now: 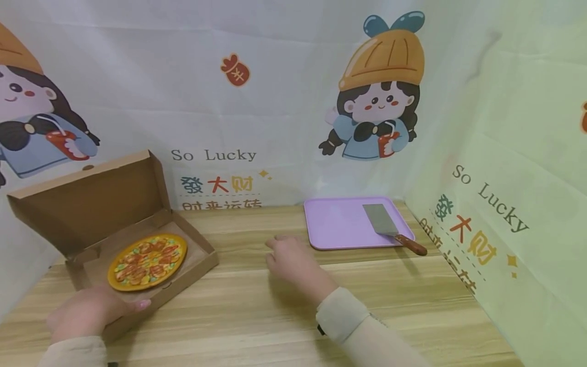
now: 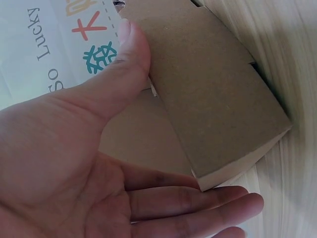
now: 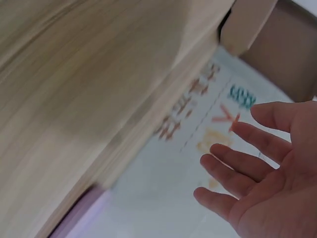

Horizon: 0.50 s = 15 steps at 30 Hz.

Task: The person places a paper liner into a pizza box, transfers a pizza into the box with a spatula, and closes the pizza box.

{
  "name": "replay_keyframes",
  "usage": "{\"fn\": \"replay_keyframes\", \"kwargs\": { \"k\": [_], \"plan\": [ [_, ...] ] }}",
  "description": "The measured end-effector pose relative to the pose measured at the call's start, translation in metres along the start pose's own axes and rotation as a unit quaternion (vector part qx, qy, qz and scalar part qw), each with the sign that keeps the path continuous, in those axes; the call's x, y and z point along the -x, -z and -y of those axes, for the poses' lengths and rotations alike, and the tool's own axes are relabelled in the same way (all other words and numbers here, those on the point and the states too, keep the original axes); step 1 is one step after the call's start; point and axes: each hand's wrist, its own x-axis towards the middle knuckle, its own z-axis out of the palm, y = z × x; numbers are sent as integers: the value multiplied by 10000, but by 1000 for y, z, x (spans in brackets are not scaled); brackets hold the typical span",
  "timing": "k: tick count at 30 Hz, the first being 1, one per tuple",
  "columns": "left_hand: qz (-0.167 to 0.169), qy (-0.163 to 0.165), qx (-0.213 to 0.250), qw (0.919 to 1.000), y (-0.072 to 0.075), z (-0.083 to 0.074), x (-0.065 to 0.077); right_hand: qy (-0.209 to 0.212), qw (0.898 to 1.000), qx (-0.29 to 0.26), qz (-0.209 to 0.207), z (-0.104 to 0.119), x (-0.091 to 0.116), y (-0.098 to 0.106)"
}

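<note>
An open cardboard pizza box [image 1: 116,209] stands on the left of the table, its lid raised at the back. In it lies a round pizza [image 1: 147,262] with a yellow rim and colourful toppings. My left hand [image 1: 91,308] is at the box's front left corner. In the left wrist view that hand [image 2: 84,144] has its thumb and fingers spread beside the box wall [image 2: 213,94], fingers extended past the corner. My right hand [image 1: 293,262] hovers over the middle of the table, holding nothing. Its fingers [image 3: 262,141] are loosely spread in the right wrist view.
A purple tray [image 1: 335,224] lies at the back right. Across it rests a spatula with a flat metal blade [image 1: 380,219] and a brown handle [image 1: 410,244] that sticks out past the tray's front right corner. A printed white cloth [image 1: 284,102] hangs behind the wooden table [image 1: 257,316].
</note>
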Motion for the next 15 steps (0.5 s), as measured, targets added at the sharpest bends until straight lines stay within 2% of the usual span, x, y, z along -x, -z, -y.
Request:
{"fn": "replay_keyframes", "kwargs": {
  "k": [8,15],
  "plan": [
    [25,51,40,10000,1,1,1,589,9962,601,206,43,-22,-23],
    [-49,-6,104,9999,-2,5,-5,673,9909,997,602,68,-30,-31]
  ]
}}
